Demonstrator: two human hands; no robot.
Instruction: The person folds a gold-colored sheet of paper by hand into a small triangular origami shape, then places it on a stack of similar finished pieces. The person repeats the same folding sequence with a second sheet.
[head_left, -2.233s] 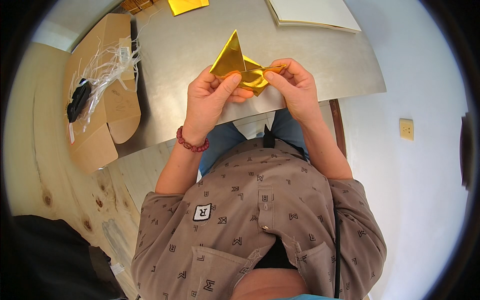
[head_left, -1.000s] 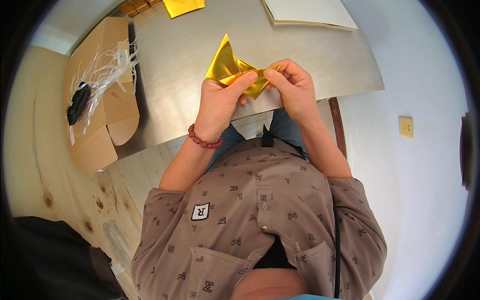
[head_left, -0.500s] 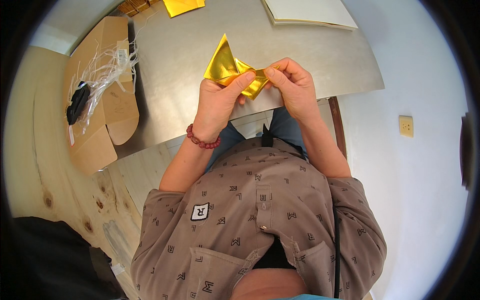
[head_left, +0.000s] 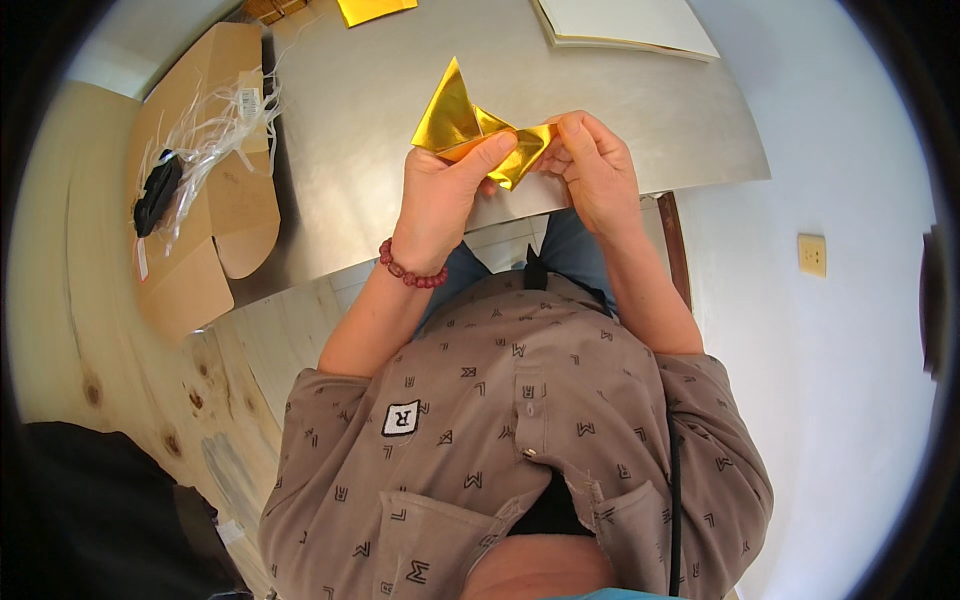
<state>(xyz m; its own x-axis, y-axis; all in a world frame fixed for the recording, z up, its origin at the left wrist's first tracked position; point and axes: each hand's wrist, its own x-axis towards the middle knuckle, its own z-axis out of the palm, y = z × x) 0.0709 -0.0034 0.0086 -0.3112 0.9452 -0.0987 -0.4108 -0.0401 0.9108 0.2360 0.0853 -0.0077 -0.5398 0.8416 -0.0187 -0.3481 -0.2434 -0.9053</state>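
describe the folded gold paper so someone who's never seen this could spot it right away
Start at the grey metal table and look over its near edge. The folded gold paper is held there between the left hand and right hand. Unlike the flat gold sheet at the far edge, it is creased, with one point sticking up.

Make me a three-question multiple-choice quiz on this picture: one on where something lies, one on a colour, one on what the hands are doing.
1. Where is the flattened cardboard box?
A. left part of the table
B. on the lap
C. under the book

2. What colour is the folded paper?
A. blue
B. gold
C. white

3. How is the folded paper held?
A. flat on the table
B. left hand alone
C. pinched by both hands, lifted

Answers: 1 A, it lies at the grey table's left side. 2 B, shiny gold. 3 C, left hand and right hand both grip it.
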